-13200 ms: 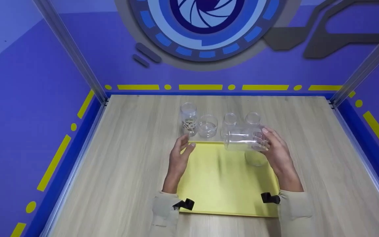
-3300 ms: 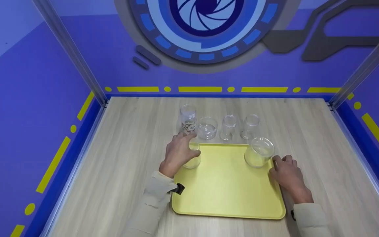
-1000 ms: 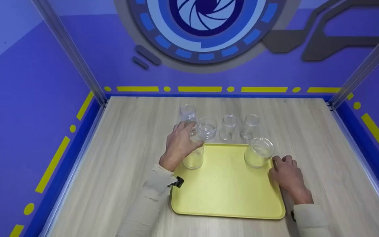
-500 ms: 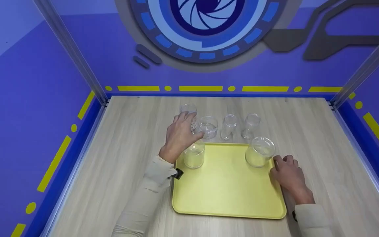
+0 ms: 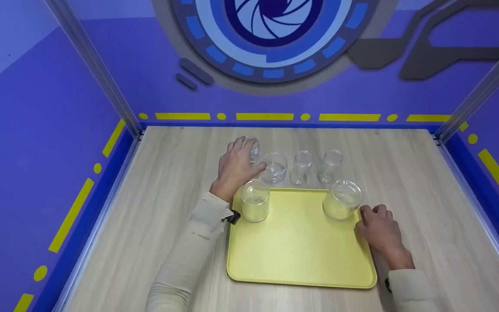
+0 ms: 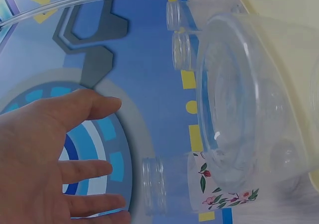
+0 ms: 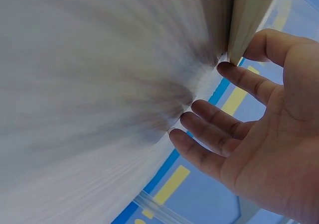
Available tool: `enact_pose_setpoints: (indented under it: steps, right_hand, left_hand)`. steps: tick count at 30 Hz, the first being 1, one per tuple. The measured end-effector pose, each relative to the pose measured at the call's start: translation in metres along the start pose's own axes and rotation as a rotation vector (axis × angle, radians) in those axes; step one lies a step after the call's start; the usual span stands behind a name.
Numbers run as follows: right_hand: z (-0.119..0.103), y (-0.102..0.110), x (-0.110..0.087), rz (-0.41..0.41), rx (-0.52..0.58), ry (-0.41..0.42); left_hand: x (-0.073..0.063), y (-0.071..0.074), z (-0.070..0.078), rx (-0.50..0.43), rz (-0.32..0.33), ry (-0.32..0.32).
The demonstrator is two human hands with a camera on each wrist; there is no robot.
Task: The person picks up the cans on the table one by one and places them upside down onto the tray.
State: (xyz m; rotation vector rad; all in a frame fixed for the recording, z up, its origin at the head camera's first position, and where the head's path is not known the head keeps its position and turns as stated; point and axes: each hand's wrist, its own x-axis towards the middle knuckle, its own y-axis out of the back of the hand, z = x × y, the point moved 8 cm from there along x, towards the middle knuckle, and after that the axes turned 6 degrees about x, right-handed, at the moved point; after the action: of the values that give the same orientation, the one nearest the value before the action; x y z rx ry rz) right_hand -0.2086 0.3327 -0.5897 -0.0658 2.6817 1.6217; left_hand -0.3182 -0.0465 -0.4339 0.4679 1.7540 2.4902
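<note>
The left hand (image 5: 237, 167) is held over a flower-patterned glass (image 6: 224, 186), fingers and thumb apart, gripping nothing; the right hand (image 5: 379, 229) pinches the yellow tray (image 5: 302, 242).
Thumb and forefinger meet on the tray's right edge; a left jar (image 5: 255, 210) stands upright in its far left corner, a right jar (image 5: 340, 208) near the far right one; beyond the tray, a short glass (image 5: 274, 170) stands between the flower-patterned glass and two slim glasses (image 5: 302, 167).
</note>
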Motion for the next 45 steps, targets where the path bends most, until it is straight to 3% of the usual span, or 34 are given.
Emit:
enact_pose_setpoints:
  steps: [12,19,33,45]
  right_hand:
    - [0.001,-0.002,0.001,-0.009,0.004,-0.003]
    - [0.001,0.0,0.001,-0.003,-0.008,-0.003]
    - [0.003,0.0,0.003,-0.008,-0.01,-0.013]
    - [0.004,-0.002,0.001,-0.018,0.012,-0.024]
  left_hand:
    - [0.017,-0.01,-0.016,0.006,-0.045,0.071]
    - [0.025,-0.009,-0.014,0.03,-0.051,0.054]
    - [0.042,-0.011,-0.011,0.072,-0.087,0.083]
    - [0.047,-0.019,-0.013,0.094,-0.137,0.089]
